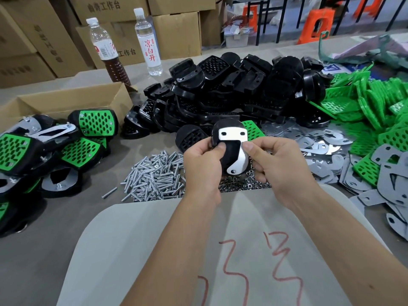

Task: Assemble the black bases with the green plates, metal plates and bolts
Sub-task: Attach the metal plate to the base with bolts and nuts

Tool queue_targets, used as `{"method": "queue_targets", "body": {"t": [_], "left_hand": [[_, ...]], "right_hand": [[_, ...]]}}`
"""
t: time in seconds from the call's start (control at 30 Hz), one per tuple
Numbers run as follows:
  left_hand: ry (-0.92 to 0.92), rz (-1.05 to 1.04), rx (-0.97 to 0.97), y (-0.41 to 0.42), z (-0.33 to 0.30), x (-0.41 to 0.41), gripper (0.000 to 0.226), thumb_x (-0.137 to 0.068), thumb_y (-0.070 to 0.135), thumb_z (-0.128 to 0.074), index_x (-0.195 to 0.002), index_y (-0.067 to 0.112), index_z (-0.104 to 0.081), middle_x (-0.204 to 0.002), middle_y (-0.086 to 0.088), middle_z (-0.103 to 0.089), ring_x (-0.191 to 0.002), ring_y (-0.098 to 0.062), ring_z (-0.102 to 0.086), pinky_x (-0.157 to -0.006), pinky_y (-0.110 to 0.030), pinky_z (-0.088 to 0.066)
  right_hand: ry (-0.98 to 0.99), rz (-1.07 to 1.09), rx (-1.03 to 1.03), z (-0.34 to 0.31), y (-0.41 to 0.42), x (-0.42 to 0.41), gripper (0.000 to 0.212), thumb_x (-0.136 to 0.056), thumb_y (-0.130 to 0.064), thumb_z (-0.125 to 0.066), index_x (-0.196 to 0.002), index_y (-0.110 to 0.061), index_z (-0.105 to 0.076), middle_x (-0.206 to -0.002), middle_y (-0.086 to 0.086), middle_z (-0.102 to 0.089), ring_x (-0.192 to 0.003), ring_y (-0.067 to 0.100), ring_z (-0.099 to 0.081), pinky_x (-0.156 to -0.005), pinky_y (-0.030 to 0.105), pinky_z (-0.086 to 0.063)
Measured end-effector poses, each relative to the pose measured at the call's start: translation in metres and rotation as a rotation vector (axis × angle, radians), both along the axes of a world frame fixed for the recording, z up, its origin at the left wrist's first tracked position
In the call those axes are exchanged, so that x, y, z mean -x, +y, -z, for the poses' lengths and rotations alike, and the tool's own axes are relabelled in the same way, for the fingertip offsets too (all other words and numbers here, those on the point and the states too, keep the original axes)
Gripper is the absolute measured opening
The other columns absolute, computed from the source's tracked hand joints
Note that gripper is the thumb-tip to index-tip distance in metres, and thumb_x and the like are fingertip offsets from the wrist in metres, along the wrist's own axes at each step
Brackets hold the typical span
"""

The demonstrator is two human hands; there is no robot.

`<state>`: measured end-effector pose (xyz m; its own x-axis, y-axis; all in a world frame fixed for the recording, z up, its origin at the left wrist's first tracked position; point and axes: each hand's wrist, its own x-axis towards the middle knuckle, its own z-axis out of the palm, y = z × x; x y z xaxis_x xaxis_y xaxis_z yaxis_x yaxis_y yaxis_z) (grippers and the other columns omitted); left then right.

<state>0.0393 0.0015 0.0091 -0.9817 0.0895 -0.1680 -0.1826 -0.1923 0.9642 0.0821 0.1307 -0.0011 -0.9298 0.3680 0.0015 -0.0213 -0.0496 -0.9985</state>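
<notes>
Black base, held above the desk by the left hand; metal plate pinched flat upon it by the right hand. Bolts lie just below-left, nearer the left hand.

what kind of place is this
Likely a small factory assembly bench: bulk piles of black bases, green plates and bolts cover the table, stacked cartons stand behind, and both hands hold one base with a metal plate.
</notes>
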Motion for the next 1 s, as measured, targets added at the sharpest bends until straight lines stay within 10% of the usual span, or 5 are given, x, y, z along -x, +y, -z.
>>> {"method": "queue_targets", "body": {"t": [0.57, 1.0], "left_hand": [[-0.039, 0.102, -0.029, -0.004, -0.009, -0.002, 0.049, -0.078, 0.024, -0.059, -0.112, -0.009, -0.065, -0.096, -0.023, -0.066, -0.085, -0.027, -0.057, -0.08, -0.045, -0.047], [0.076, 0.194, -0.08, -0.013, -0.004, 0.004, 0.009, -0.084, 0.012, -0.07, -0.093, 0.014, -0.07, -0.089, -0.007, -0.072, -0.083, -0.025, -0.068, -0.072, -0.042, -0.054]], "right_hand": [[0.019, 0.068, -0.177, 0.006, 0.006, 0.001, 0.024, -0.093, -0.025, -0.079, -0.072, -0.015, -0.074, -0.049, 0.002, -0.042, -0.037, 0.016, -0.032, -0.04, 0.023, -0.031], [0.126, -0.005, -0.121, 0.0, -0.001, -0.004, 0.026, -0.102, -0.017, -0.068, -0.076, -0.015, -0.068, -0.054, -0.011, -0.06, -0.044, 0.019, -0.063, -0.061, 0.051, -0.06]]}}
